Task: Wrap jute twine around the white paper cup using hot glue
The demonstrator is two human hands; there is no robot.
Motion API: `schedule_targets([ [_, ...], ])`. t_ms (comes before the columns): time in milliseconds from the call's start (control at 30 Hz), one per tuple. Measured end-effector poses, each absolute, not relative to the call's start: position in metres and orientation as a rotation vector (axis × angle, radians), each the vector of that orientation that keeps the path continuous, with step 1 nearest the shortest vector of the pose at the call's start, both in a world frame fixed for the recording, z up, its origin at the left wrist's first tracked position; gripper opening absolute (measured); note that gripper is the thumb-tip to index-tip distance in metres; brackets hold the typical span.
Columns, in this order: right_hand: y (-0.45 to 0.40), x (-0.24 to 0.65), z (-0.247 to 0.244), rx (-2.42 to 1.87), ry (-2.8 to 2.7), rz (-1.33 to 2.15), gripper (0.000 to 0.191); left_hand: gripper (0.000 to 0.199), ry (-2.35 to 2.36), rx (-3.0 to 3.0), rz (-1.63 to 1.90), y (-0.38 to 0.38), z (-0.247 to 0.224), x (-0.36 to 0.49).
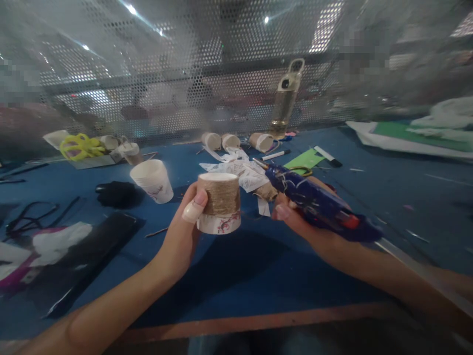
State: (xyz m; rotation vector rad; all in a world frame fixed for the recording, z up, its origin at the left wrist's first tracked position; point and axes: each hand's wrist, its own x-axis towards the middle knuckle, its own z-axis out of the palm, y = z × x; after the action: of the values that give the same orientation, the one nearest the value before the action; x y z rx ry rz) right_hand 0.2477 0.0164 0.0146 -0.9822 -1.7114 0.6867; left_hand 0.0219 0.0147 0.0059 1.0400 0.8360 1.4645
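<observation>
My left hand (pixel 185 227) grips a short paper cup (pixel 219 224) from its left side, the thumb pressed on its wall. Brown twine (pixel 221 197) is wound around the upper part; the white lower band shows pink blossoms. A blue hot glue gun (pixel 314 199) is in my right hand (pixel 306 222), with its nozzle pointing up and left, apart from the cup. A long glue stick (pixel 410 266) sticks out of the gun's rear. Behind the cup lies crumpled white plastic (pixel 244 167), with a roll of twine (pixel 268 191) partly hidden by the gun.
Stacked paper cups (pixel 152 180) stand at left, near a black bundle (pixel 116 194). Yellow-handled scissors (pixel 81 147) rest on a box. Several twine-wrapped cups (pixel 261 142) lie at the back beside a bottle (pixel 284 106). Markers and green paper (pixel 305 160) lie right of them. Mesh stands behind.
</observation>
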Motion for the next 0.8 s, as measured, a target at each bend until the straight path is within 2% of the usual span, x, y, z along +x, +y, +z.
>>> schedule_targets([
  [67,0.020,0.245,0.009,-0.964,-1.647,0.860,0.015,0.030,0.815,1.084,1.421,0.012,0.004,0.024],
  [200,0.025,0.238,0.003,-0.935,-1.611,1.089,0.033,0.029,0.813,1.151,1.370,0.007,0.004,0.026],
  [267,0.026,0.236,0.002,-0.913,-1.596,1.142,0.031,0.030,0.835,1.166,1.375,0.006,0.004,0.026],
  [533,0.026,0.235,0.008,-0.914,-1.602,1.247,0.015,0.026,0.847,1.160,1.405,0.008,0.004,0.024],
  [667,0.024,0.235,0.011,-0.980,-1.605,1.253,0.019,0.028,0.863,1.186,1.418,0.009,0.004,0.023],
  [800,0.022,0.236,0.011,-1.104,-1.622,1.117,0.019,0.029,0.876,1.204,1.421,0.010,0.005,0.021],
])
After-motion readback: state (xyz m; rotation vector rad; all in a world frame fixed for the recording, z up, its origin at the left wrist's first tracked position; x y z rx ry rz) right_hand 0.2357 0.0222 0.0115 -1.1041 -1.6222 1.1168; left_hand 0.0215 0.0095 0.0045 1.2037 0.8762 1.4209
